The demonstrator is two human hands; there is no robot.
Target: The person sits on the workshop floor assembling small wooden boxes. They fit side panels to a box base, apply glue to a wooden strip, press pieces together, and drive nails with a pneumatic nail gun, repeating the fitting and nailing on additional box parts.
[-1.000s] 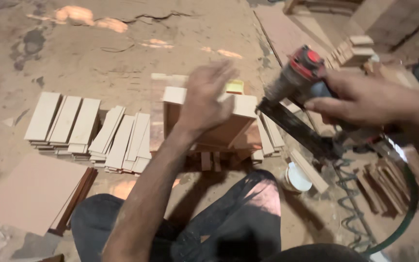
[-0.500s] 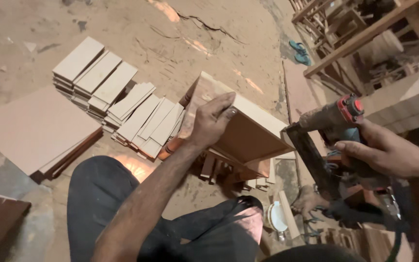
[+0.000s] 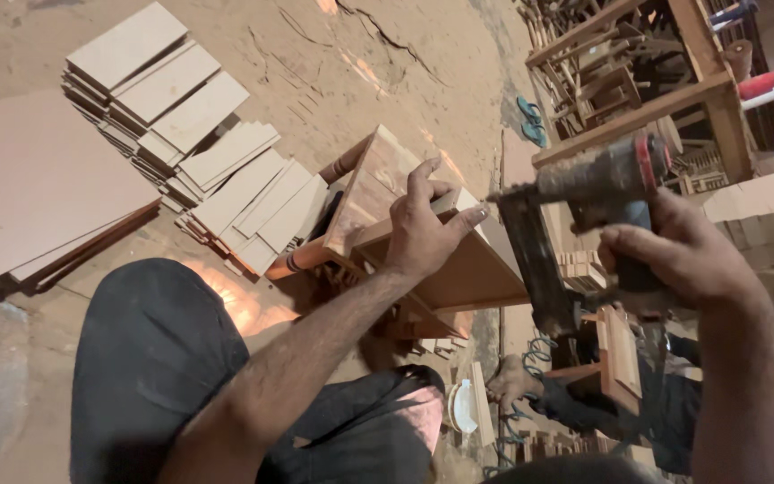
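The person sits low on the dusty floor (image 3: 315, 63), knees up, with a small wooden box (image 3: 459, 269) tilted in front of them. The left hand (image 3: 423, 229) lies over the box's upper edge, fingers spread and curled onto the boards, thumb along the near side, pressing it steady. The box rests on a low wooden stand, one corner pointing away toward the cracked part of the floor.

The right hand (image 3: 674, 255) is wrapped tight around the grip of a nail gun (image 3: 584, 193), held up just right of the box and clear of it. The gun's long dark magazine hangs down beside the box's right edge, near but apart. A coiled hose (image 3: 530, 358) trails below it.

To the left of the box, stacks of cut boards (image 3: 190, 143) fan out in rows, the nearest just beside the stand. A broad flat sheet (image 3: 38, 188) lies further left, by the person's knee. Bare floor opens beyond the stacks, toward the top edge. On the right it is crowded: a wooden frame (image 3: 665, 99) packed with offcuts stands well back, and more small wooden pieces (image 3: 615, 350) lie under the right arm. A white lid (image 3: 463, 405) lies near the person's foot.
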